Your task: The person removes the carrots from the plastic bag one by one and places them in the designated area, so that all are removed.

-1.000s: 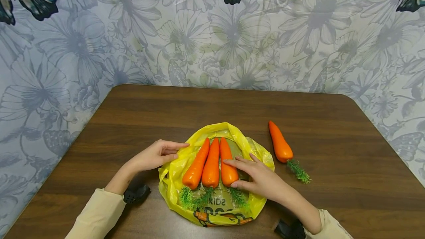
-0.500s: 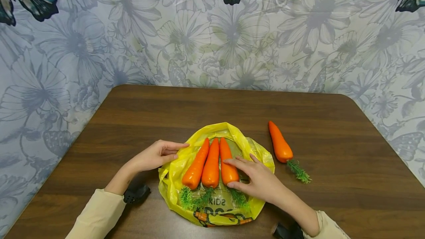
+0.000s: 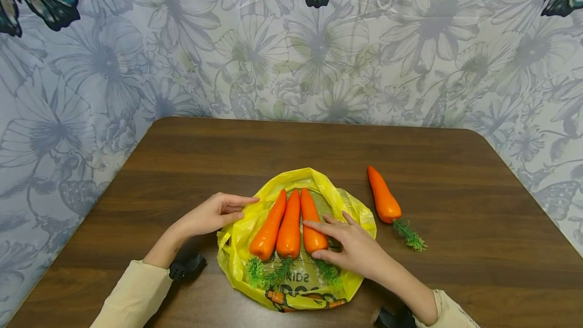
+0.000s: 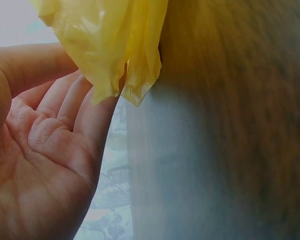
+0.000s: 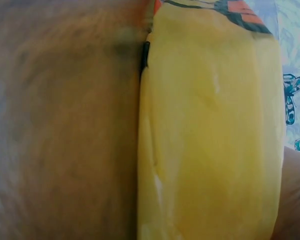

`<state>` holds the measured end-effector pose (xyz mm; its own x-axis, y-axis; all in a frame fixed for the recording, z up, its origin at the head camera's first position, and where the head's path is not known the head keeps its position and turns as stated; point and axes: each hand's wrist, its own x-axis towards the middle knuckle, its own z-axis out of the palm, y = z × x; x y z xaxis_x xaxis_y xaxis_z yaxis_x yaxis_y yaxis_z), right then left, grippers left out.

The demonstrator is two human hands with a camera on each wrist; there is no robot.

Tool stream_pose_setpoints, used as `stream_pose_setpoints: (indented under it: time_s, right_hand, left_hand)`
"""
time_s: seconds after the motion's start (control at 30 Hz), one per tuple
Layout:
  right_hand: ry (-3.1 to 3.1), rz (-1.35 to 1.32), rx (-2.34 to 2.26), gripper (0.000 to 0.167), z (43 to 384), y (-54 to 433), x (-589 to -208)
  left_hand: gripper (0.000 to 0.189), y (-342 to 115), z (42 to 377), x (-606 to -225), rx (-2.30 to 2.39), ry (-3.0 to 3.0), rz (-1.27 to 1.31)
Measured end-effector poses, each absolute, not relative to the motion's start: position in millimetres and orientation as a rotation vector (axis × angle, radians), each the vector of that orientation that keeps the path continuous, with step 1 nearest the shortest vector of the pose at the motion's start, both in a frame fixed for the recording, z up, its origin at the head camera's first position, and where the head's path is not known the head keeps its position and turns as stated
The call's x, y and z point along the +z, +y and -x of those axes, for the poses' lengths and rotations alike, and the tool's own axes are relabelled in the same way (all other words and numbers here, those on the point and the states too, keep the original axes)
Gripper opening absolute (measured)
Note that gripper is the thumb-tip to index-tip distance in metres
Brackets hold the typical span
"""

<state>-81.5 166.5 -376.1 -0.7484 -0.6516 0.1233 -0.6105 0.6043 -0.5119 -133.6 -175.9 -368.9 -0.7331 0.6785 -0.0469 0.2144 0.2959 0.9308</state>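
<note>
A yellow plastic bag (image 3: 234, 262) lies with its mouth spread wide, and three toy carrots rest side by side in it, green tops toward me. At the bag's left edge my left hand (image 3: 209, 214) holds the rim between thumb and fingers; in the left wrist view the yellow plastic (image 4: 107, 45) hides the fingertips. My right hand (image 3: 350, 247) reaches over the right side of the bag and grips the rightmost carrot (image 3: 313, 229), thumb low and index finger higher up. In the right wrist view the bag's side (image 5: 210, 125) covers the right hand's fingers.
Another carrot (image 3: 384, 199) with a green top lies on the brown wooden table (image 3: 182, 166) to the right of the bag. Behind the table stands a wall (image 3: 319, 65) with flower-patterned paper and butterfly decorations.
My right thumb has shifted slightly left onto the lower end of the rightmost carrot, and the right forearm has moved a little left. The left hand and the bag stay as they were.
</note>
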Motion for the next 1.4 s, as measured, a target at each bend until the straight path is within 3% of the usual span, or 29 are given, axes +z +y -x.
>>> stream_pose_setpoints:
  time_s: [0.6, 1.4]
  right_hand:
    - [2.61, 0.937, -1.08, 0.054, 82.4, 169.3, -370.8]
    - [2.463, 0.984, -1.343, 0.054, 88.3, 179.1, -354.9]
  left_hand:
    - [0.042, -176.5, 133.7, -369.3, 1.447, 2.116, -0.775]
    - [0.042, -176.2, 133.3, -370.3, 1.44, 2.125, -0.777]
